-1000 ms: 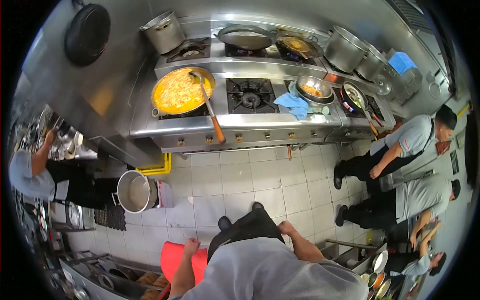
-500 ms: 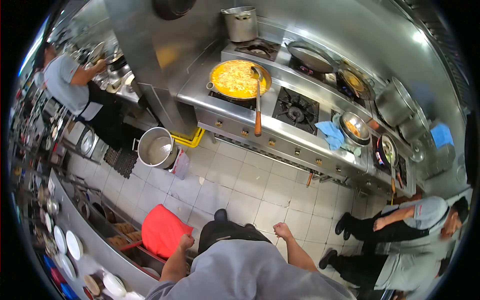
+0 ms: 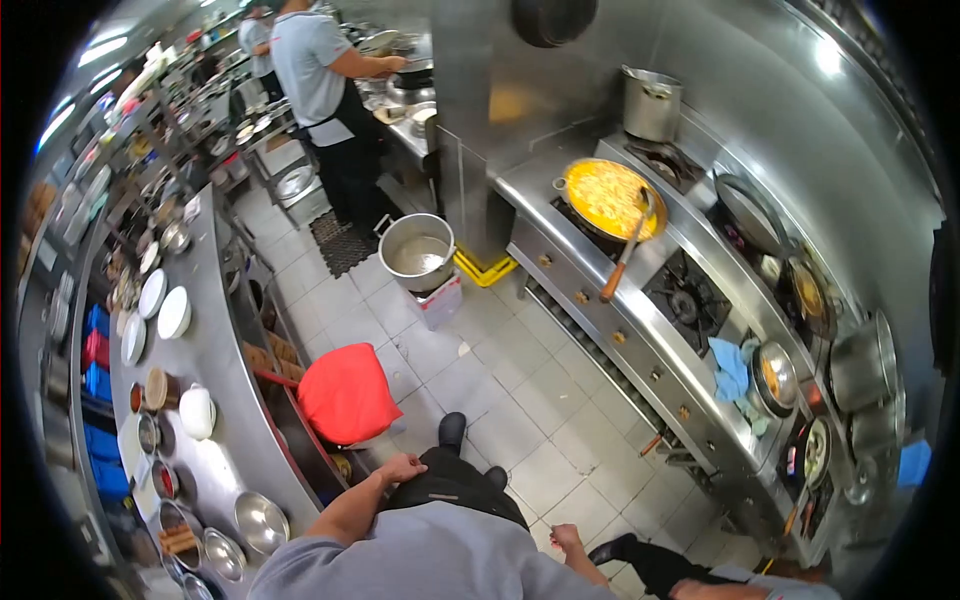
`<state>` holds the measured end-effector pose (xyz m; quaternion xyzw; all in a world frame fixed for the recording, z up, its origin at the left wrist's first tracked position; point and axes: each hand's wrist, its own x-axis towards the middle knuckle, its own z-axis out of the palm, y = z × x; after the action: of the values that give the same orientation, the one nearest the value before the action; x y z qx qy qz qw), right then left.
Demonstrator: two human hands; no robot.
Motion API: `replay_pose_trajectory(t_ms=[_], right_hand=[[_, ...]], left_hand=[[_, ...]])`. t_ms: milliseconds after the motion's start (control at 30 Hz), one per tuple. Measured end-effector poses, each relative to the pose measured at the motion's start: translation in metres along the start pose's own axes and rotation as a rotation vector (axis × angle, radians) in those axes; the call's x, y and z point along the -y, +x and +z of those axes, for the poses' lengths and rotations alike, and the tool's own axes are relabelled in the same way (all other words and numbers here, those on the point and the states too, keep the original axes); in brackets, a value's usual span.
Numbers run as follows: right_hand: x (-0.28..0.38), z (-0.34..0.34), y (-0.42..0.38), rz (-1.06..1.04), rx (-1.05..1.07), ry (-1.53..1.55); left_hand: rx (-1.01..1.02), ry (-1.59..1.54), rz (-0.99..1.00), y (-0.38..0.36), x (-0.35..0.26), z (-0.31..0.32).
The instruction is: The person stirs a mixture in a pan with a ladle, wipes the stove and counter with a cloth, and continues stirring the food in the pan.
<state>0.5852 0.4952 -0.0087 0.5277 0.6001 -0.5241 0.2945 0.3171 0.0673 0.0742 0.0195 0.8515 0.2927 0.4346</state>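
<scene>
My left hand (image 3: 403,467) hangs in front of my left thigh, near the black trousers (image 3: 450,480). Its fingers are curled together, and nothing shows in them. Lower down, on my right side, my right hand (image 3: 565,538) is closed in a loose fist over the tiled floor, with no object visible in it. The red covered item (image 3: 347,393) is the thing nearest my left hand, just ahead of it by the steel counter (image 3: 235,345). A person's dark shoe (image 3: 612,550) is close beside my right hand.
On the stove right, a ladle (image 3: 628,262) rests across a wide pan (image 3: 600,195) of yellow-orange food. A large pot (image 3: 417,245) stands ahead on a low support. Bowls, including a steel bowl (image 3: 262,522), crowd the left counter. A person (image 3: 310,70) works far ahead.
My view has turned left, so the stove has shifted right and more of the left counter shows. My left hand has moved in front of my thigh; the people at right are mostly out of view.
</scene>
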Motion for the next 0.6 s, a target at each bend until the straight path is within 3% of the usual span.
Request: replay_pose_trajectory(t_ms=[133,300,600], right_hand=[[0.039,-0.003,-0.003,-0.090,-0.003,-0.032],[0.080,-0.006,-0.003,-0.200,-0.010,0.008],[0.110,0.018,-0.006,-0.089,0.034,-0.059]], left_hand=[[-0.039,-0.188,-0.123,-0.009,0.011,0.000],[-0.096,-0.024,-0.119,-0.009,0.046,-0.004],[-0.121,-0.178,-0.199,-0.003,0.089,-0.004]])
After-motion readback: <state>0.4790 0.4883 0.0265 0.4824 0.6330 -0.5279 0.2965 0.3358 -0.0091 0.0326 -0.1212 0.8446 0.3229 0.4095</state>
